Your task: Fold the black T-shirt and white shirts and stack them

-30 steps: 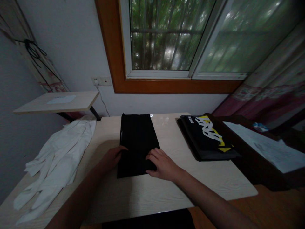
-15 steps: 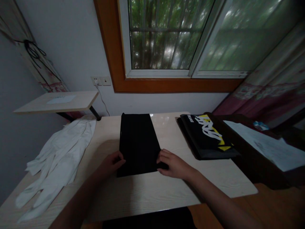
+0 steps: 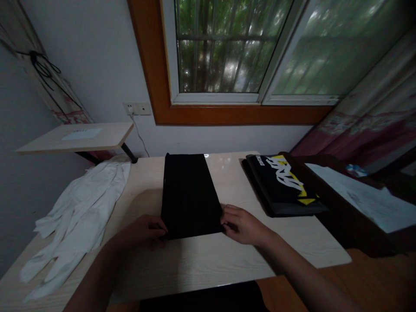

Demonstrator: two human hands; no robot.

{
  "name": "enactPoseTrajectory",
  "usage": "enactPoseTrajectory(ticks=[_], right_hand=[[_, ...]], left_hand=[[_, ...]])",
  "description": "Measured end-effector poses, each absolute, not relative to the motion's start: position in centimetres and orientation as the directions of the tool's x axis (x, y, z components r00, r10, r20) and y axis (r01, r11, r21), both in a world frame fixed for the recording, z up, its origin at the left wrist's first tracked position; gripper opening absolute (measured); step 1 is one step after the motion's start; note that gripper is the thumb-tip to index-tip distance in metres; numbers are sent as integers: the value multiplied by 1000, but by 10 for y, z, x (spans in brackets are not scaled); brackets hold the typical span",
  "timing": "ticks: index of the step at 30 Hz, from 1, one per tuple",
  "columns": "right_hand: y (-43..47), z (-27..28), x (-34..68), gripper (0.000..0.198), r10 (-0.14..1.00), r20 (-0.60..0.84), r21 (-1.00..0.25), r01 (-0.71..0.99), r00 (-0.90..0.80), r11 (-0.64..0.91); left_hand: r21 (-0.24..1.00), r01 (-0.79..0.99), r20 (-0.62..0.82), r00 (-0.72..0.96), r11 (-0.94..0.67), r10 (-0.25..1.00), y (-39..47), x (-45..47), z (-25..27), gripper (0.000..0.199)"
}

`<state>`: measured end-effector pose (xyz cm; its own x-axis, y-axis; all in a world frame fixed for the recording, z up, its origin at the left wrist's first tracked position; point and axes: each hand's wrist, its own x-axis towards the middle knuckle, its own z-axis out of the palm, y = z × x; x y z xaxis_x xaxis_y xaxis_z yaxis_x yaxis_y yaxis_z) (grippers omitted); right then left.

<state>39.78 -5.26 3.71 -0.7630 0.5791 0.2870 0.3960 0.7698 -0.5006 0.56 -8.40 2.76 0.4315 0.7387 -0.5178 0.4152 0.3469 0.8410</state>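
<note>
A folded black cloth [image 3: 191, 195], likely a garment, lies flat as a long rectangle on the pale wooden table [image 3: 208, 264]. At its near left corner my left hand [image 3: 147, 229] is closed, thumb and fingers pinching the edge. My right hand [image 3: 240, 223] pinches the near right corner, its fingers curled over the cloth. Both wrists hover just above the tabletop in front of the cloth.
Folded black clothing [image 3: 282, 186] with a white and yellow print is stacked at the right. A crumpled white garment [image 3: 81, 216] lies at the left, beneath a small raised shelf [image 3: 78, 136]. A dark surface with a paper sheet [image 3: 360, 197] adjoins the right side.
My left hand has shifted slightly down and now pinches the near left corner. My right hand has moved a little right, and the near right corner now lies spread flatter.
</note>
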Motion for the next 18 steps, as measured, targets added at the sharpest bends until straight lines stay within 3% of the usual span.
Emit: enactPoseTrajectory(ticks=[6,12,15,18], right_hand=[[-55,35,399,21,572,231,-511,403,-787,760],[-49,33,401,12,538,216,-528,367,-814,766],[-43,33,399,14,549,228,-510,382,-804,771],[-35,32,394,20,572,262,-476,411,-777,777]], left_hand=[[785,486,-593,412,384,692,-84,4,24,42],[801,507,-557,434,319,709,-85,2,23,41],[811,543,-487,425,215,763,-83,-1,23,40],[789,615,-278,379,-15,883,-79,-6,24,31]])
